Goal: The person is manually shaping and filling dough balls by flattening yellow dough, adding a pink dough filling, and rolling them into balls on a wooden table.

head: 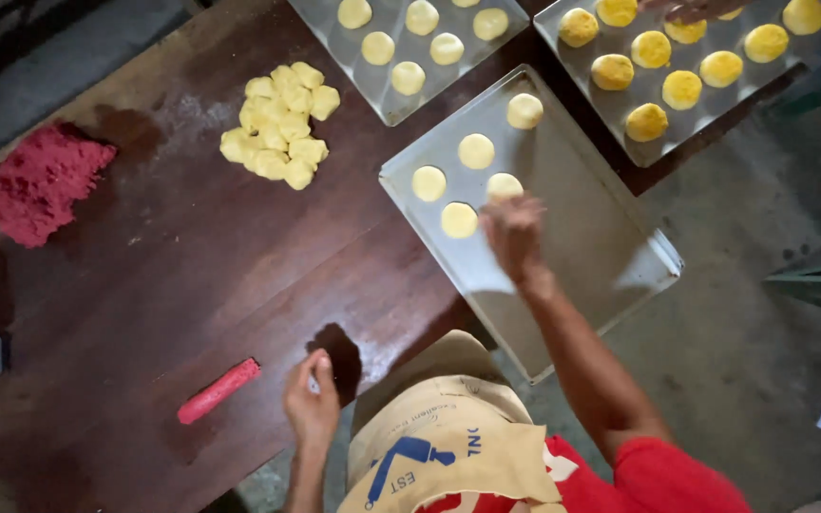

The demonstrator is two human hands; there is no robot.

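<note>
My right hand (pixel 513 233) hovers over a metal baking tray (pixel 601 237), fingers spread, just below a pale round dough disc (pixel 505 185) near its fingertips; it holds nothing. Several other flattened dough discs (pixel 476 150) lie on the tray's far half. My left hand (pixel 312 399) rests at the near edge of the dark wooden table (pixel 192 285), fingers curled with something small and pale at its fingertips. A red rolled stick of dough (pixel 219 389) lies to its left.
A pile of yellow dough pieces (pixel 280 123) sits mid-table, and a heap of red dough (pixel 42 180) at the left. Two more trays (pixel 401 47) (pixel 677 66) at the back carry round pieces; another person's hand (pixel 691 9) reaches over the right one. Concrete floor lies to the right.
</note>
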